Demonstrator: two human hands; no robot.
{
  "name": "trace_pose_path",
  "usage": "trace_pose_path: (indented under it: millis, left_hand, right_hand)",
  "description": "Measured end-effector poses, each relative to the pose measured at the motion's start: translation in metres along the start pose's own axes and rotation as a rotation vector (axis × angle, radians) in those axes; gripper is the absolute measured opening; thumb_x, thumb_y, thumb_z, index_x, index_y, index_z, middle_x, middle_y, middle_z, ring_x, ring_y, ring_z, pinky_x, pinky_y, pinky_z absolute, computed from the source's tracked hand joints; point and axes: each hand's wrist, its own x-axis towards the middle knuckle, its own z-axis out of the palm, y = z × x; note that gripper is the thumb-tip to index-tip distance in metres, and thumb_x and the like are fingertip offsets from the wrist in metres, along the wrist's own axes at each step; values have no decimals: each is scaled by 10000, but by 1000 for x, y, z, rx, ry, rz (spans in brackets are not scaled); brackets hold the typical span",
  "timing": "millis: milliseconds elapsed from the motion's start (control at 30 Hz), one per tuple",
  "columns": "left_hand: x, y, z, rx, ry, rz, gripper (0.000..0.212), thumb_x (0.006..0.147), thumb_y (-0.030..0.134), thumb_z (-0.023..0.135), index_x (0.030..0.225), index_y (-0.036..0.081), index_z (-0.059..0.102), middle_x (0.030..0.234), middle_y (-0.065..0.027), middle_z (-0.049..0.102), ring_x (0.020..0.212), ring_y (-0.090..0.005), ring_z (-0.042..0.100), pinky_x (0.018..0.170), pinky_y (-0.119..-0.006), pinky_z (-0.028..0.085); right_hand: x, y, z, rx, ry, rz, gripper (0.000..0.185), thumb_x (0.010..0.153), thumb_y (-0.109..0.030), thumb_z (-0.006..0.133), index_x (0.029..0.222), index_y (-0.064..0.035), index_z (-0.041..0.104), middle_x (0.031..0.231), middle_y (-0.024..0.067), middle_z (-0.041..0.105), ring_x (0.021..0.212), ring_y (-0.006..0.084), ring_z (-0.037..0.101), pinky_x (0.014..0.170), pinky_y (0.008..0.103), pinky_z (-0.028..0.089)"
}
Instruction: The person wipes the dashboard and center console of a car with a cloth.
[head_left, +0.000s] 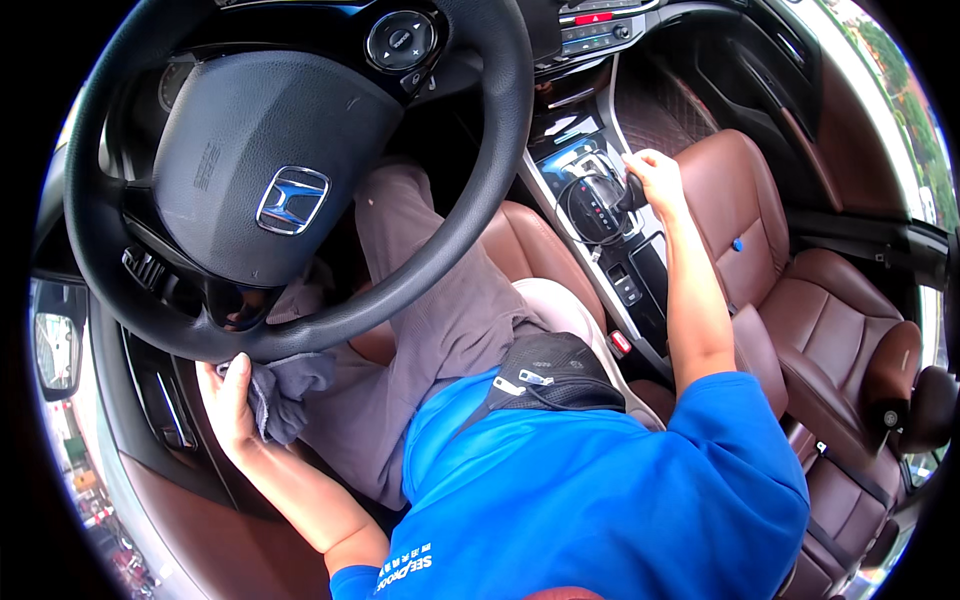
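My left hand (232, 409) is at the lower rim of the black steering wheel (420, 289), its thumb pointing up against the rim. It holds a crumpled grey cloth (285, 394), which hangs just below the wheel. Some of its fingers are hidden. Over on the centre console, my right hand (657, 180) is closed around the black knob of the gear lever (634, 192). A thin black cable (564, 217) lies looped over the gear selector panel (598, 214) beside the lever.
The brown leather passenger seat (724, 195) bears a small blue object (738, 244). A red seat-belt buckle (619, 343) stands beside the console. A black waist bag (559, 375) rests on my lap. The driver's door (172, 480) borders my left side.
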Motion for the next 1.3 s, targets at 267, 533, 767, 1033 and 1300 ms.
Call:
trace_pose_path:
  millis: [267,533,767,1033,1300]
  left_hand:
    - [-3,3,7,-16,23,-10,636,774,153,774,1313,-23,485,1214,-105,562,1128,-205,511,1051,-359,339]
    - [-7,22,27,-46,-40,-47,548,755,174,793,1218,13,547,1109,-66,594,1020,-173,557,929,-325,433]
    - [-12,13,43,-84,-226,-138,393,739,171,793,1058,-2,643,982,-85,673,972,-175,612,860,-347,500]
    - [-27,-12,39,187,-663,27,487,823,263,750,1186,-23,599,1067,-129,685,1018,-210,636,922,-324,481]
    - [-33,53,-21,42,-437,43,408,795,131,763,1160,21,617,1062,-69,670,1027,-155,618,915,-310,485]
  right_hand:
    - [1,-14,0,-369,34,-21,366,851,-347,712,941,8,706,836,96,713,782,158,659,737,297,505]
    - [-50,-115,56,-101,269,-328,327,961,-256,598,1081,44,649,1026,135,674,975,194,635,897,310,485]
    - [-109,-234,179,640,65,-73,370,1024,-433,425,1077,-82,528,885,61,620,687,142,607,620,287,519]
    - [-48,-371,181,-137,103,-585,604,1024,-493,399,881,35,654,729,79,658,575,171,593,538,314,456]
    - [-92,-465,251,-746,217,-1293,607,996,-530,397,760,-52,687,644,195,629,608,393,626,556,471,485]
